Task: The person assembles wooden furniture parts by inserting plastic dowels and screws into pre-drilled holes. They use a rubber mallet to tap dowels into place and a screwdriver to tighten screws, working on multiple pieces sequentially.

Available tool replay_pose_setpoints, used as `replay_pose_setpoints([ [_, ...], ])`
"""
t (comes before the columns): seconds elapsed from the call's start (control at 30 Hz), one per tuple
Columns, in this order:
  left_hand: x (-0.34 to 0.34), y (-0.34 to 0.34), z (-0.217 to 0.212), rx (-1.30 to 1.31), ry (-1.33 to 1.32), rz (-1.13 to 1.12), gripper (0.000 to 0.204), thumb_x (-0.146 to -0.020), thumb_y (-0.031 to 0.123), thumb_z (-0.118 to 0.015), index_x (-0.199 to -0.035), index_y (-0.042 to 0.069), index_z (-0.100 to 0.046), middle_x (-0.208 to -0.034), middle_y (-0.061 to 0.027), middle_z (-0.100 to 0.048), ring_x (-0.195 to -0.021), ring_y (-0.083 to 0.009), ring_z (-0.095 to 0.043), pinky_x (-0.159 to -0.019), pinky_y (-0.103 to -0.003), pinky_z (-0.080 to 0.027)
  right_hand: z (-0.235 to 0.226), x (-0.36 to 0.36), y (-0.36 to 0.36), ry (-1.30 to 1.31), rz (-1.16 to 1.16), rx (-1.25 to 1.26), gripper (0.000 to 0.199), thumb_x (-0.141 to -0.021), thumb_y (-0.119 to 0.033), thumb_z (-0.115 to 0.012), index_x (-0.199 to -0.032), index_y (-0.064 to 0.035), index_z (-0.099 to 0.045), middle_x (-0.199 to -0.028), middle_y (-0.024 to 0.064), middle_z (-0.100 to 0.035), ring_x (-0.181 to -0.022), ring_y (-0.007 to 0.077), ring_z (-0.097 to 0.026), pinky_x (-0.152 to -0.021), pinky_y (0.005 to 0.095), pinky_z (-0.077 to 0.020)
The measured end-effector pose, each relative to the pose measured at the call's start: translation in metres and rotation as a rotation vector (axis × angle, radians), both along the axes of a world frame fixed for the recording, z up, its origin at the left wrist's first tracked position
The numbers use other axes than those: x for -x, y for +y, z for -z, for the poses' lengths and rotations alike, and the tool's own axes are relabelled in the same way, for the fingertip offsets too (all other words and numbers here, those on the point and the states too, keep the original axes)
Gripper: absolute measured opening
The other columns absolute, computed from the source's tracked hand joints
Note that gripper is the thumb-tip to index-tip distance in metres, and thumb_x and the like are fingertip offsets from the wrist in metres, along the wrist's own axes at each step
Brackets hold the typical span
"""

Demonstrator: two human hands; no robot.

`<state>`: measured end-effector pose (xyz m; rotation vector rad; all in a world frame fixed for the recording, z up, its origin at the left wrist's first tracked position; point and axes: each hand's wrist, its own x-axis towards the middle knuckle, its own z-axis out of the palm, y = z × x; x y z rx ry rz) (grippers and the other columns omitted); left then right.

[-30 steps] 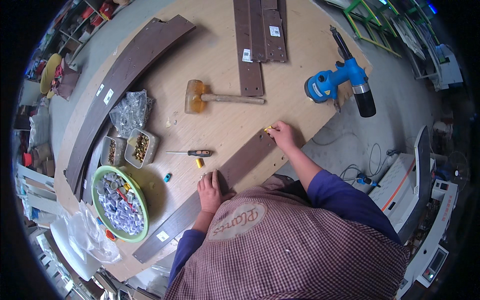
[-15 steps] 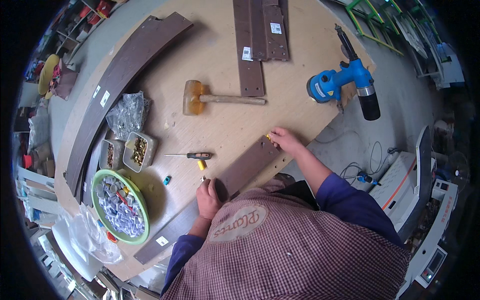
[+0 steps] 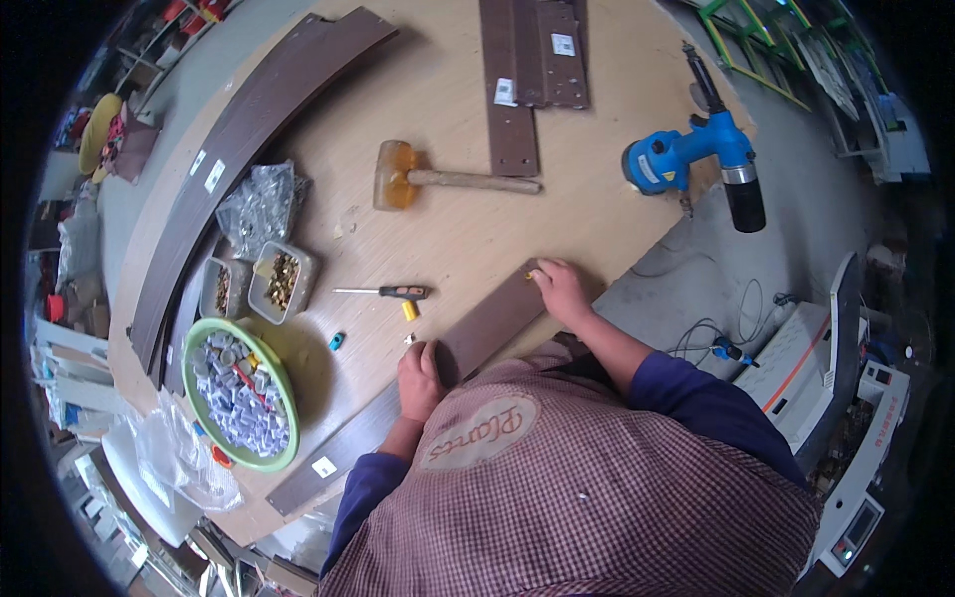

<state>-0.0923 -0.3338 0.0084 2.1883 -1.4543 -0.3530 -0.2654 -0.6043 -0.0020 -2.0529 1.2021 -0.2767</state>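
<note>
We press the dark panel (image 3: 477, 333) with our flat left hand (image 3: 420, 376); our right hand (image 3: 560, 290) pinches a brass fitting (image 3: 530, 274) at its end. Uneven pressure could shift the panel and misalign the fitting.

A long, narrow dark-brown board (image 3: 477, 333) lies flat along the near edge of the round wooden table, slanting from the near left up toward the right. Its surface is smooth and matt, and a small white label sits near its near-left end. The left hand (image 3: 419, 378) rests on its middle stretch, and the right hand (image 3: 560, 291) presses on its far right end, where a small yellow piece (image 3: 530, 274) sits at the fingertips.
</note>
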Motion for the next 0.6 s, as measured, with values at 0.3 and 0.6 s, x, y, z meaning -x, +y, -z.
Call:
replay_pose_setpoints([
  [0.3,-0.013,-0.024,-0.019,-0.027,0.073,-0.257,0.043,-0.075,0.024,-0.077,-0.11,0.005,-0.061,-0.106,-0.0154,-0.058,-0.098,-0.0353,-0.057,-0.086,-0.044,-0.047,-0.045,-0.044,0.016,0.087,-0.282,0.367,0.023,-0.084,-0.016,-0.065,-0.105,-0.0059,-0.062,-0.117,0.0131,-0.055,-0.111,0.0343,-0.051,-0.091,0.0458,-0.0454],
  [0.6,-0.046,-0.07,-0.031,-0.241,0.417,-0.456,0.025,-0.085,0.018,-0.071,-0.103,0.001,-0.068,-0.094,-0.0155,-0.07,-0.082,-0.0263,-0.067,-0.07,-0.037,-0.053,-0.053,-0.067,0.055,-0.171,-0.577,-0.075,0.011,-0.087,-0.015,-0.06,-0.094,-0.0068,-0.06,-0.102,0.0138,-0.061,-0.09,0.0366,-0.063,-0.076,0.046,-0.0517],
])
